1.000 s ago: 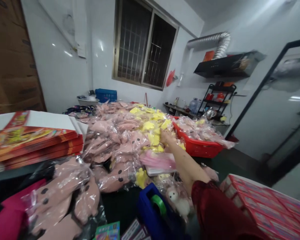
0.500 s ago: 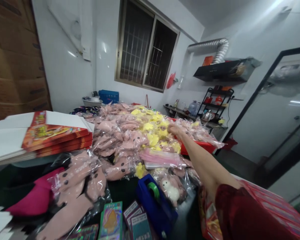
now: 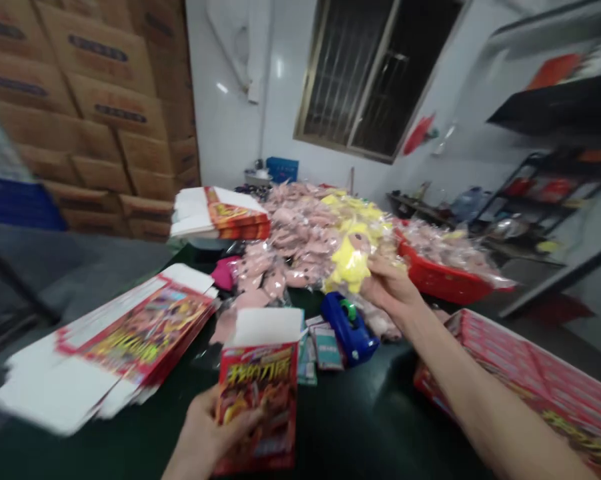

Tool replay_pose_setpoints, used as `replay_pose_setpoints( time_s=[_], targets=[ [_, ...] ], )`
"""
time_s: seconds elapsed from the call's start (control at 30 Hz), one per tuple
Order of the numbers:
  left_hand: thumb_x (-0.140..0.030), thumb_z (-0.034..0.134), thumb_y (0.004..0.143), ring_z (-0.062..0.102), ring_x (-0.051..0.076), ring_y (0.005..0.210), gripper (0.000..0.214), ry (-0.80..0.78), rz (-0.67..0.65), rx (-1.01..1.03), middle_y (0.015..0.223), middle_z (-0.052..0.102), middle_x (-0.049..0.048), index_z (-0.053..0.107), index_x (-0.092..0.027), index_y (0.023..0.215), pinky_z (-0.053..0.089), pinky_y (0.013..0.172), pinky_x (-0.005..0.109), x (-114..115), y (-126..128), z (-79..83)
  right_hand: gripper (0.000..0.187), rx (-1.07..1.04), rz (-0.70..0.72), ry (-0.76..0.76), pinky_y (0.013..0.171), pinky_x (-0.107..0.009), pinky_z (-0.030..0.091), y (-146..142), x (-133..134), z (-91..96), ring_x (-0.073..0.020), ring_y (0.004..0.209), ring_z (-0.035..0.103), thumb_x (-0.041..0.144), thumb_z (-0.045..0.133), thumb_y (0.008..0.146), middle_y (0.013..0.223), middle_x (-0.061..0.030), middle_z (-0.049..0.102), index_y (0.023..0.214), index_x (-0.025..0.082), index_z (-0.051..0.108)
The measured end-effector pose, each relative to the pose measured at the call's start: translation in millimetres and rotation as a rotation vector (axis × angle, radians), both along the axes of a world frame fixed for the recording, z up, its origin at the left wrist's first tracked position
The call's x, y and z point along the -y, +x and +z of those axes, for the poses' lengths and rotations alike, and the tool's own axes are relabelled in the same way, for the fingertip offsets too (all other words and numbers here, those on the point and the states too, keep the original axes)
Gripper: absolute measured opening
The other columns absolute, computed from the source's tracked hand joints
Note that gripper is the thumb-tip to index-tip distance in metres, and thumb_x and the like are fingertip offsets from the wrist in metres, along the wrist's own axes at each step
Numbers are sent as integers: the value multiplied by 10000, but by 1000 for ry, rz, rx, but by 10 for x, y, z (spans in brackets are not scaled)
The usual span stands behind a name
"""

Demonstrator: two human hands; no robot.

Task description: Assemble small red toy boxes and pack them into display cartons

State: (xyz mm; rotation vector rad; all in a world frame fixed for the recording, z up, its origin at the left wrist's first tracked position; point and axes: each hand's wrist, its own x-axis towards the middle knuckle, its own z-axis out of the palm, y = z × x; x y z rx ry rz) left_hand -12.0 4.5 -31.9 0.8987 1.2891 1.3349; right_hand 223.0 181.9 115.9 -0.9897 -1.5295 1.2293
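You are working at a dark green table top (image 3: 375,400). It is carrying a fanned stack of flat-folded red printed cartons (image 3: 135,340) near you, a second carton stack (image 3: 220,213) farther back, a heap of bagged pink plush toys (image 3: 285,247), a blue tape dispenser (image 3: 350,328), and card packs (image 3: 325,348) just beside it.

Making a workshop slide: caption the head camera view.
Left hand holds a red printed box; right hand grips a bagged yellow plush toy.

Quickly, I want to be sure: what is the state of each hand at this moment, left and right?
Left hand: closed, holding a red printed box.
Right hand: closed, holding a yellow toy in a clear plastic bag.
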Motion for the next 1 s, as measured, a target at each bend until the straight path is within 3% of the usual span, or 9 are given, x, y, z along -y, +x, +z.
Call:
replay_pose_setpoints(
  time_s=[0.07, 0.13, 0.37, 0.57, 0.67, 0.73, 0.8, 0.9, 1.0],
  targets=[
    [-396, 821, 517, 667, 213, 646, 422, -25, -96, 106, 715, 721, 49, 663, -119, 795, 552, 603, 293, 48, -32, 83, 296, -117, 191, -21, 645, -327, 533, -193, 399, -114, -188, 697, 646, 371, 648, 716, 823, -38, 691, 961, 204, 644],
    [-335, 833, 507, 676, 207, 637, 399, -10, -176, 145, 727, 734, 51, 675, -118, 802, 552, 585, 266, 66, -59, 156, 286, -131, 269, 4, 654, -314, 532, -344, 679, -185, -165, 665, 635, 378, 701, 697, 787, -19, 687, 931, 218, 663],
    [-247, 817, 542, 699, 253, 760, 401, 93, -294, 142, 804, 745, 71, 695, -125, 903, 574, 650, 282, 251, -103, 257, 172, -21, 15, 347, 793, -331, 518, -523, 1001, -179, -175, 784, 635, 378, 663, 772, 840, -18, 692, 854, 231, 699],
    [-272, 818, 532, 698, 257, 762, 397, 139, -202, 87, 863, 744, 87, 697, -125, 880, 576, 653, 285, 287, -161, 284, 242, 134, 167, 208, 809, -332, 507, -458, 1152, -261, -189, 885, 632, 351, 659, 774, 976, -40, 678, 974, 214, 660],
    [-260, 815, 545, 697, 245, 766, 426, 133, -193, 50, 840, 746, 76, 685, -132, 930, 571, 679, 283, 271, -165, 259, 411, 67, 251, 91, 868, -347, 486, -329, 1205, -266, -208, 1026, 603, 348, 662, 770, 1140, -66, 630, 1150, 222, 572],
    [-264, 812, 555, 694, 242, 779, 432, 129, -188, 25, 847, 745, 73, 679, -134, 945, 566, 698, 285, 274, -152, 236, 573, 19, 246, 99, 933, -359, 454, -245, 1278, -251, -218, 1154, 535, 315, 685, 752, 1273, -72, 554, 1278, 265, 463],
    [-269, 805, 573, 690, 237, 792, 432, 128, -204, -1, 860, 743, 71, 672, -137, 962, 561, 708, 285, 285, -133, 216, 629, 14, 117, 214, 952, -361, 443, -204, 1383, -238, -214, 1196, 502, 273, 691, 749, 1295, -61, 535, 1313, 304, 413],
    [-282, 791, 599, 684, 228, 802, 437, 139, -251, -32, 891, 737, 64, 662, -146, 994, 550, 721, 289, 304, -111, 199, 406, 130, -172, 507, 850, -329, 491, -230, 1524, -199, -188, 1009, 600, 215, 645, 784, 1096, -38, 630, 1169, 297, 549],
    [-301, 792, 592, 671, 220, 775, 414, 187, -287, -180, 873, 730, 55, 677, -146, 959, 537, 692, 274, 326, -114, 206, 221, 362, -147, 696, 656, -273, 500, -302, 1560, -98, -146, 721, 608, 183, 605, 801, 830, -9, 651, 1005, 258, 645]
  ],
)
